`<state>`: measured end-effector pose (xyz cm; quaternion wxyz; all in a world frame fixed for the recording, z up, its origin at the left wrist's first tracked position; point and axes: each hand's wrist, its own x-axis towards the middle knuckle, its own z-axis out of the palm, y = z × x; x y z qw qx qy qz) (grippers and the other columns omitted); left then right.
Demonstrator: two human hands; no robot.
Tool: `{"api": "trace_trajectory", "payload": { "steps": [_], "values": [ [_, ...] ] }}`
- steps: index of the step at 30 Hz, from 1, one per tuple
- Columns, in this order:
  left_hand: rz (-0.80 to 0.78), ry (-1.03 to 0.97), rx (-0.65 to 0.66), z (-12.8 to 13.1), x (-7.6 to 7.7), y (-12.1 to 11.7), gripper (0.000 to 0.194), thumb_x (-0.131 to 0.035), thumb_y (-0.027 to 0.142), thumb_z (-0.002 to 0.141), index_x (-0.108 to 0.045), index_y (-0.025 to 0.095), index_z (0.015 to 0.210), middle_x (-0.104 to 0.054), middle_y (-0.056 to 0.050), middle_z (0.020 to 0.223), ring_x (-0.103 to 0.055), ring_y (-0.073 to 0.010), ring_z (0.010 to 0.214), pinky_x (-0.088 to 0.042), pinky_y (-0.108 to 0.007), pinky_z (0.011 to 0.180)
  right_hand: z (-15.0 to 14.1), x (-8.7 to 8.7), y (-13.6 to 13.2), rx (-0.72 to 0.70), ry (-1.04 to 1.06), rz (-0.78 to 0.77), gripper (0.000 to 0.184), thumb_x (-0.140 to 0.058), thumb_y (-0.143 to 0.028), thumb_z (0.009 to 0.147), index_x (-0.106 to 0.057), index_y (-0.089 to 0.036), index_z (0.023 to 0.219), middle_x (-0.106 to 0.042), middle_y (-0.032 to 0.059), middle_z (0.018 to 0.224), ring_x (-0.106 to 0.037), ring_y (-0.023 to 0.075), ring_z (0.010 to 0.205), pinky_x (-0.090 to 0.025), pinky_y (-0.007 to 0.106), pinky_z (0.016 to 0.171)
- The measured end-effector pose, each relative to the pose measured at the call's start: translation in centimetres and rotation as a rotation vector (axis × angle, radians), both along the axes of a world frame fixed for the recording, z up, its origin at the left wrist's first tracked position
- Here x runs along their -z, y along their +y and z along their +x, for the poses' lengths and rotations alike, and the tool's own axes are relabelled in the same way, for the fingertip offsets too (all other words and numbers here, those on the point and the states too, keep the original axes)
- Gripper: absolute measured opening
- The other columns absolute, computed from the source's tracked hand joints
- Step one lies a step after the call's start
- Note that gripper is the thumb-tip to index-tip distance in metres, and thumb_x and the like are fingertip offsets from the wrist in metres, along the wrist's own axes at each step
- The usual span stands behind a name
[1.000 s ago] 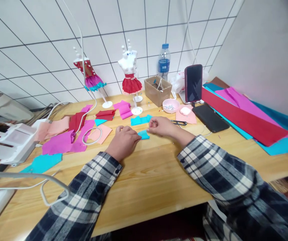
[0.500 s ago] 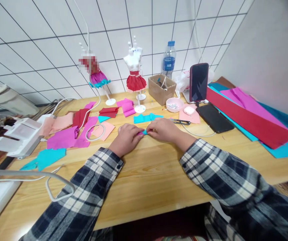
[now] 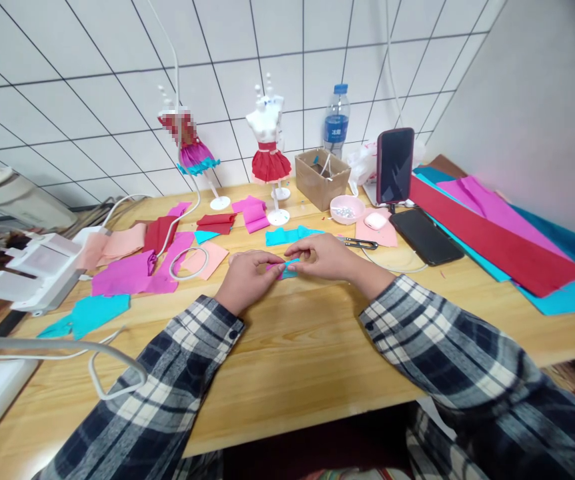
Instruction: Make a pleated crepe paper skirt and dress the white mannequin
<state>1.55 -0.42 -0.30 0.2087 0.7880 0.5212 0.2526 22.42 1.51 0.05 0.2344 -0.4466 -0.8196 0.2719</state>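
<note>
Both hands meet over the middle of the table, around a small piece of blue and magenta crepe paper (image 3: 291, 269). My left hand (image 3: 248, 277) is closed on its left, magenta end, thumb on top. At the blue end, my right hand (image 3: 323, 259) pinches the paper between thumb and fingers. Part of the piece is hidden under the fingers. Just beyond the hands lies a flat blue paper strip (image 3: 292, 235). A pair of thread snips (image 3: 360, 243) rests past my right hand. Farther back stands a white mini dress form (image 3: 266, 127) in a red pleated skirt.
Magenta paper (image 3: 127, 275), blue scraps (image 3: 98, 315) and a white cable lie at left. Another dressed form (image 3: 198, 157) stands behind. A cardboard box (image 3: 321, 183), pink bowl (image 3: 346, 211), upright phone (image 3: 394, 167), flat black phone (image 3: 427, 237) and long red paper (image 3: 497, 240) occupy the right.
The fingers of my right hand have lifted and loosened a little, and more of the blue paper shows between the hands. My left hand stays nearly in place.
</note>
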Motion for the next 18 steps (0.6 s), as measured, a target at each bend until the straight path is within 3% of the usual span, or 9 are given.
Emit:
{"api": "trace_trajectory", "payload": {
  "steps": [4,7,10,14,18],
  "values": [
    [-0.12,-0.041,0.042,-0.3,0.3,0.1,0.026,-0.061,0.042,0.084,-0.079,0.023,0.091,-0.08,-0.002,0.089,-0.072,-0.0211,0.083,-0.052,-0.032,0.08,-0.1,0.0,0.1,0.032,0.007,-0.166,0.014,-0.071,-0.026,0.081,-0.079,-0.019,0.09,-0.076,0.0004,0.077,-0.063,0.0116,0.068,-0.042,0.021,0.061],
    [-0.084,0.048,0.101,-0.4,0.2,0.2,0.028,-0.062,0.043,0.084,-0.078,0.024,0.096,-0.079,-0.004,0.098,-0.071,-0.0228,0.092,-0.051,-0.034,0.083,0.0,0.1,0.3,0.027,-0.021,-0.211,0.013,-0.071,-0.022,0.079,-0.08,-0.018,0.087,-0.075,-0.0003,0.072,-0.061,0.0105,0.062,-0.04,0.02,0.056],
    [-0.047,0.143,0.123,-0.3,-0.2,0.2,0.027,-0.063,0.043,0.083,-0.079,0.023,0.092,-0.079,-0.005,0.094,-0.07,-0.0238,0.092,-0.049,-0.035,0.082,0.0,0.3,0.5,0.007,-0.049,-0.239,0.012,-0.072,-0.019,0.076,-0.08,-0.018,0.085,-0.074,-0.001,0.07,-0.06,0.0103,0.061,-0.04,0.02,0.055],
    [-0.094,0.201,0.092,-0.2,-0.4,0.3,0.024,-0.063,0.042,0.082,-0.078,0.024,0.085,-0.078,-0.003,0.084,-0.07,-0.0227,0.082,-0.047,-0.035,0.078,-0.3,1.0,0.7,-0.012,-0.069,-0.211,0.011,-0.071,-0.019,0.078,-0.08,-0.02,0.085,-0.077,-0.0005,0.077,-0.065,0.0122,0.069,-0.043,0.02,0.06],
    [-0.077,0.262,0.056,-0.2,-0.2,0.4,0.023,-0.062,0.041,0.081,-0.078,0.024,0.085,-0.078,-0.003,0.084,-0.068,-0.023,0.081,-0.044,-0.038,0.08,-0.5,1.7,0.7,-0.008,-0.076,-0.121,0.019,-0.074,-0.031,0.079,-0.079,-0.024,0.096,-0.077,0.0004,0.1,-0.067,0.016,0.094,-0.046,0.023,0.077]
  ]
}}
